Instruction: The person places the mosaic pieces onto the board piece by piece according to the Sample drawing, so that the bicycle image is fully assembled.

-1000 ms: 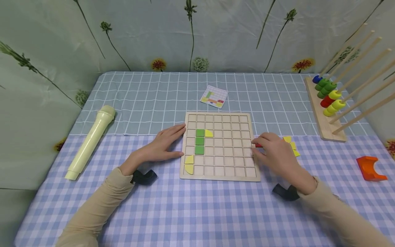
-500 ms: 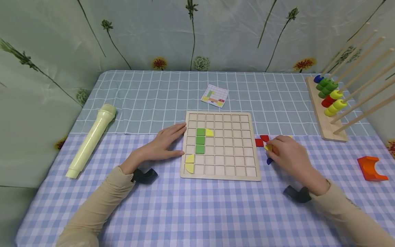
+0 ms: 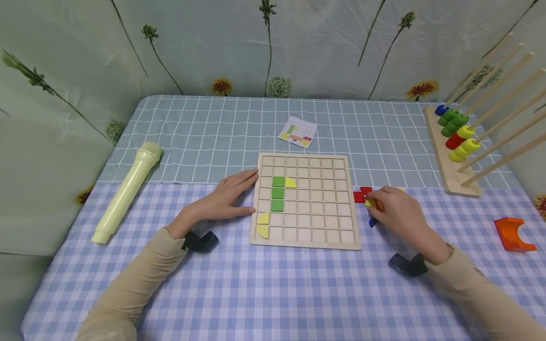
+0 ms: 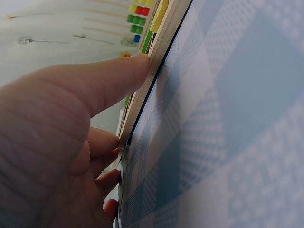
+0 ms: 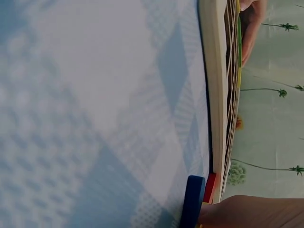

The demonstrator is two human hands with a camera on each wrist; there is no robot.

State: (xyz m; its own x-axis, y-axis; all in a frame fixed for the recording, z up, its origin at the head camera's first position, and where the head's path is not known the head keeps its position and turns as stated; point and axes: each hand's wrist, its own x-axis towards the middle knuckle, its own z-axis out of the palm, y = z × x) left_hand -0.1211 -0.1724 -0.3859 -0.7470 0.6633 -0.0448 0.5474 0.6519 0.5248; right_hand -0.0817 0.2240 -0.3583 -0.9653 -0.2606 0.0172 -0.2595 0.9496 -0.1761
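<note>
L hand point(image 3: 223, 198): fingers straight, tips touching 9-o'clock edge of pale square wooden grid board point(image 3: 316, 208). R hand point(image 3: 398, 210), approx 3 o'clock, curled over flat yellow pc point(image 3: 369, 202) & orange pc point(image 3: 380, 205); pinch or touch, can't tell. Risk: sweeping fingers could scatter flat red pcs point(image 3: 359, 197) alongside; L push could shift board, jolting contents. Cells hold 3 green squares point(image 3: 277, 193) (9 o'clock), yellow quarter-circles point(image 3: 262, 218): 2 at 8, 1 at 10.

Yellow piece point(image 3: 368, 203) and blue piece point(image 3: 373, 222) partly hidden by the right hand point(image 3: 398, 208) (full shapes unclear)
</note>
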